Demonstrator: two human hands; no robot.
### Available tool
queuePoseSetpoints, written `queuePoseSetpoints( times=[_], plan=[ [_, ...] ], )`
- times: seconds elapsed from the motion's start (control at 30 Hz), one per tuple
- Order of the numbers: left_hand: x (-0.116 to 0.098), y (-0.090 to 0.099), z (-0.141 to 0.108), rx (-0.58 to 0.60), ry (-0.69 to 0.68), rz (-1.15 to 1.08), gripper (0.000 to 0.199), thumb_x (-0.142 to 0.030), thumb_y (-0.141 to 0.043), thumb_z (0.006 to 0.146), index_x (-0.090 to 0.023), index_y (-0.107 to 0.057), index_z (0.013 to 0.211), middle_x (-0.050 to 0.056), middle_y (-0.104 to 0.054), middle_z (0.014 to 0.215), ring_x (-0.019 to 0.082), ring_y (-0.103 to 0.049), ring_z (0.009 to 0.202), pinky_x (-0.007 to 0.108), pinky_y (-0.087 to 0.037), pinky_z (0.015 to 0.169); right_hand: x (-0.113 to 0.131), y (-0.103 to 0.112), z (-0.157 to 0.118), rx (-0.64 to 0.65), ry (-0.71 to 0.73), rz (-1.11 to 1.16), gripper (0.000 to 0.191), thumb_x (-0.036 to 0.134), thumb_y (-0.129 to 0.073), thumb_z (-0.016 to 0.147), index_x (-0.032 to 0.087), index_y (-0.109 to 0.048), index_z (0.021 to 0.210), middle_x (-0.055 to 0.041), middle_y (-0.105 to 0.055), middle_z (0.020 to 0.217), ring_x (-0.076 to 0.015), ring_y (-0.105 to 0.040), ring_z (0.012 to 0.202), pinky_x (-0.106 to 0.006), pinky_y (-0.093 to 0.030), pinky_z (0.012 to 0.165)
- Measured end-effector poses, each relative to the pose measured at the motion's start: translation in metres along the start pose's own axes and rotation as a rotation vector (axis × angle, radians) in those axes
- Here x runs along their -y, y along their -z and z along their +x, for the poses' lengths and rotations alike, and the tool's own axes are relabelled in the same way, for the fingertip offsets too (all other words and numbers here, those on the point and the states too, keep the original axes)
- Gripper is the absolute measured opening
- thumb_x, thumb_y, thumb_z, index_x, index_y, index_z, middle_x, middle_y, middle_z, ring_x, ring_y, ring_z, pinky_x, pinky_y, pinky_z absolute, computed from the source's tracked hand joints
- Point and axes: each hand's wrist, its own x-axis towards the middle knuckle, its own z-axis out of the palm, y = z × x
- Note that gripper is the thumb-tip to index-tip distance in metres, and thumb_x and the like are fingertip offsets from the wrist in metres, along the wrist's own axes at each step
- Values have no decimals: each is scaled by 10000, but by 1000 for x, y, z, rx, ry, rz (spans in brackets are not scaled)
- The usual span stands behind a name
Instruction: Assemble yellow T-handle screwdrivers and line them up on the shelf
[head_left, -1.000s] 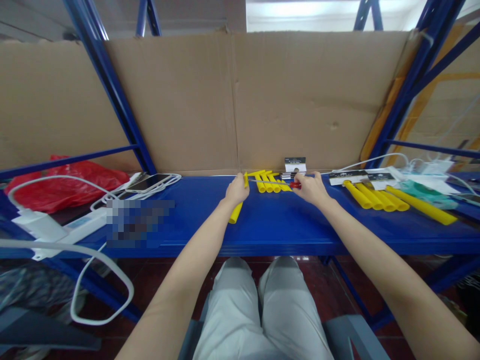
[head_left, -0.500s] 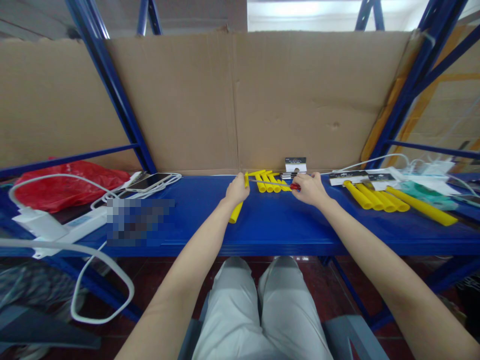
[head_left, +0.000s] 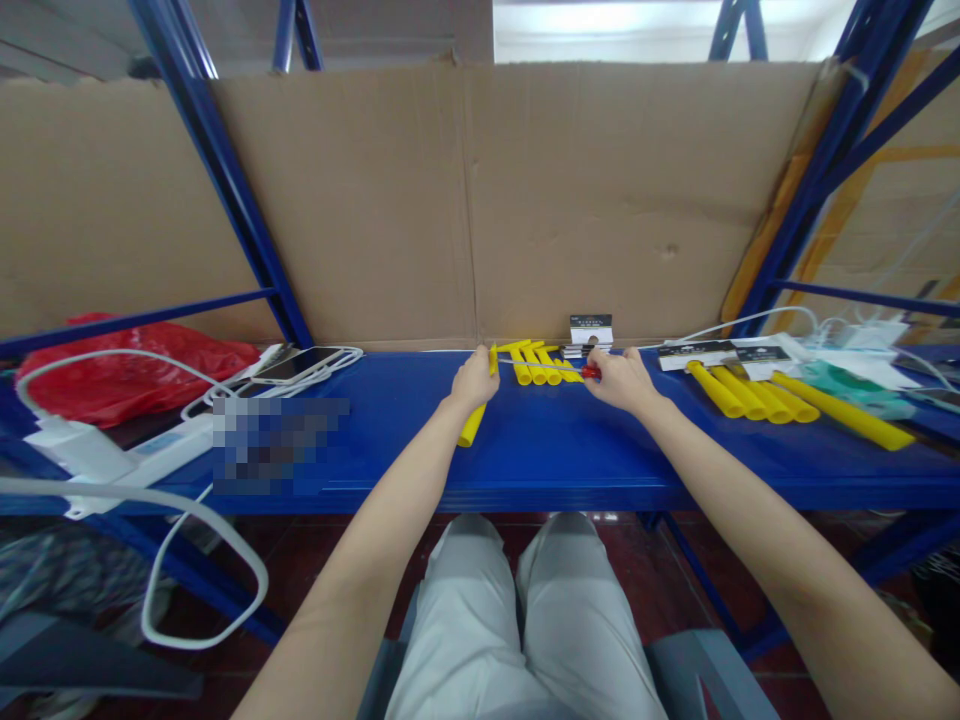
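My left hand (head_left: pixel 475 379) is closed around a yellow tube (head_left: pixel 472 427), whose lower end sticks out below the fist near the blue tabletop. In my right hand (head_left: pixel 619 380) is a screwdriver (head_left: pixel 591 372) with a red handle. Its thin metal shaft points left, and the tip reaches the top part of the yellow tube beside my left fingers. Behind the shaft lie several short yellow tube pieces (head_left: pixel 538 364) in a row. A small stack of black-and-white cards (head_left: pixel 591 328) stands just behind my right hand.
Several yellow tubes (head_left: pixel 750 395) with black-and-white card tops lie on the blue table (head_left: pixel 555 450) at the right. On the left are a red plastic bag (head_left: pixel 135 370), a phone (head_left: pixel 298 365), a white power strip (head_left: pixel 169 447) and cables. A cardboard wall (head_left: pixel 375 210) closes the back.
Both hands stay almost in place. The screwdriver's handle has turned slightly within my right fingers.
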Motion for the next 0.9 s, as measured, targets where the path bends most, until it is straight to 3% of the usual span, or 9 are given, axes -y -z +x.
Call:
queuePoseSetpoints(
  times=[0.37,0.6,0.9],
  plan=[
    [1,0,1,2,11,-2,233,-203,-522,853,-194,-476,1082,164,-624,1186,279,-600,1122,369,-460,905,-6,-9,1,-143,97,31,133,261,-459,781,188,-562,826,-100,-697,857,-221,-564,715,-346,-239,742],
    [0,0,1,2,-1,36,244,-209,-516,849,-172,-476,1087,167,-620,1189,296,-609,1097,370,-473,878,-3,-6,1,-51,32,8,175,248,-474,787,180,-551,928,-96,-703,828,-222,-562,660,-335,-227,709],
    [1,0,0,1,8,23,242,-213,-519,850,-184,-474,1086,167,-614,1202,292,-604,1110,373,-470,886,-6,-6,0,-131,92,27,147,254,-460,788,177,-562,861,-114,-681,918,-239,-557,778,-349,-216,728]
  ],
)
